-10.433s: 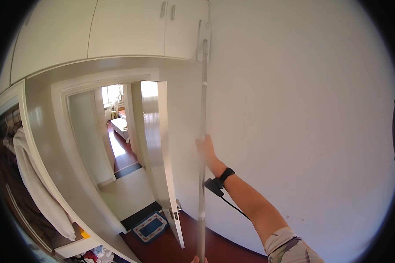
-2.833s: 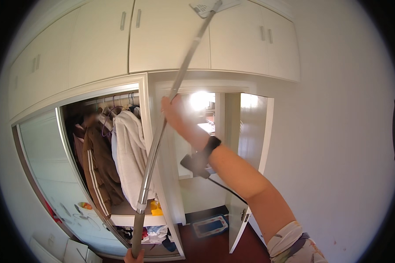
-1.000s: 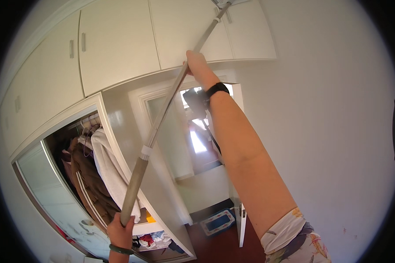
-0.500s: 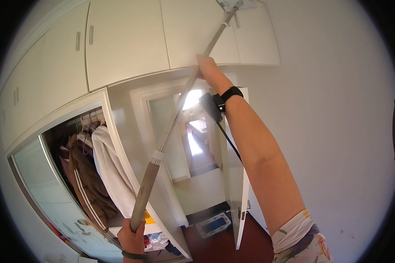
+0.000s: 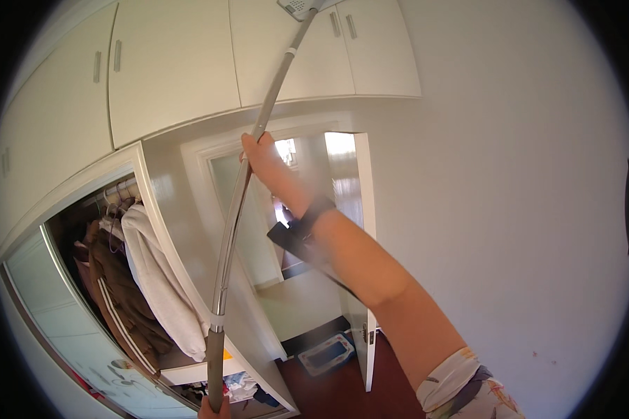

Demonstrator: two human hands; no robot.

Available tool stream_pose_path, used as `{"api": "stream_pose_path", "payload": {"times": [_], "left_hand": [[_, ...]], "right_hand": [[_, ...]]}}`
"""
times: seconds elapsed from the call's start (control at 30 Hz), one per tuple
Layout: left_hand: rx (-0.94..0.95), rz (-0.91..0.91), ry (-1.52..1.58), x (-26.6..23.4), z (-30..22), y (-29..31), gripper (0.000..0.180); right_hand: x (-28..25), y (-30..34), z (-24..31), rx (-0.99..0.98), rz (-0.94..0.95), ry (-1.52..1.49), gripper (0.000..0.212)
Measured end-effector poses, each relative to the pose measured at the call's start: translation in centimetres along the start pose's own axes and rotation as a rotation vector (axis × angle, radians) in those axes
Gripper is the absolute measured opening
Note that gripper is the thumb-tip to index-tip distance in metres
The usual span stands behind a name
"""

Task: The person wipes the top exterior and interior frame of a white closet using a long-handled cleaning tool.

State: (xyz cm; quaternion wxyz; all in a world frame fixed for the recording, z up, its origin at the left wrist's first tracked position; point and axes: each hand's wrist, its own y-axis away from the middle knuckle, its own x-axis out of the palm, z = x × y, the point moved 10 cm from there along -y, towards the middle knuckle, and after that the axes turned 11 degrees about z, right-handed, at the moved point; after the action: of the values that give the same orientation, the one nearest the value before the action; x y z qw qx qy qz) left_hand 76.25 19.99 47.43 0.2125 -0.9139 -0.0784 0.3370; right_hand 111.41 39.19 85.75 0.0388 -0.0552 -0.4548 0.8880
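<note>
A long-handled flat mop [image 5: 232, 241] slants up across the view, with a grey lower grip, a shiny metal middle and a grey upper tube. Its pale, perforated head [image 5: 298, 8] is up by the white overhead cabinets [image 5: 171, 66], partly cut off by the top edge. My right hand [image 5: 260, 153] is closed round the pole at mid-height, arm stretched out. At the bottom edge, my left hand [image 5: 214, 409] is wrapped round the grip's lower end and only partly shows. A dark band with a small black device [image 5: 290, 237] and a cable is on my right wrist.
At left, an open wardrobe [image 5: 145, 209] holds hanging clothes [image 5: 162, 276], beside a glass sliding door [image 5: 91, 335]. Ahead are a doorway, an open white door [image 5: 367, 279], and a blue-and-white mat [image 5: 326, 354] on the dark red floor. A pale wall [image 5: 503, 209] runs along the right.
My right hand has come down and to the left with the mop pole, and my left hand is lower. The pole stands steeper. The whole view has shifted slightly.
</note>
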Motion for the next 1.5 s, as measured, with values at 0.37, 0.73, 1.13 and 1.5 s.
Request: {"api": "stream_pose_path", "payload": {"times": [0.37, 0.73, 1.13, 1.5], "left_hand": [[-0.124, 0.157, 0.064, 5.6, 6.1, 5.4, 0.035], [-0.166, 0.415, 0.439, 13.0, 8.2, 11.0, 0.029], [-0.415, 0.617, 0.417, 13.4, 19.4, 18.9, 0.036], [-0.602, 0.535, 0.290, 10.1, 29.6, 27.4, 0.033]], "right_hand": [[2.0, 6.8, -2.2, 0.081, 0.043, -0.116, 0.023], [1.5, 15.1, -4.1, 0.250, -0.047, 0.072, 0.026], [8.4, 26.4, -8.5, 0.287, -0.139, 0.081, 0.026], [22.3, 31.9, -11.9, 0.384, -0.034, -0.214, 0.030]]}}
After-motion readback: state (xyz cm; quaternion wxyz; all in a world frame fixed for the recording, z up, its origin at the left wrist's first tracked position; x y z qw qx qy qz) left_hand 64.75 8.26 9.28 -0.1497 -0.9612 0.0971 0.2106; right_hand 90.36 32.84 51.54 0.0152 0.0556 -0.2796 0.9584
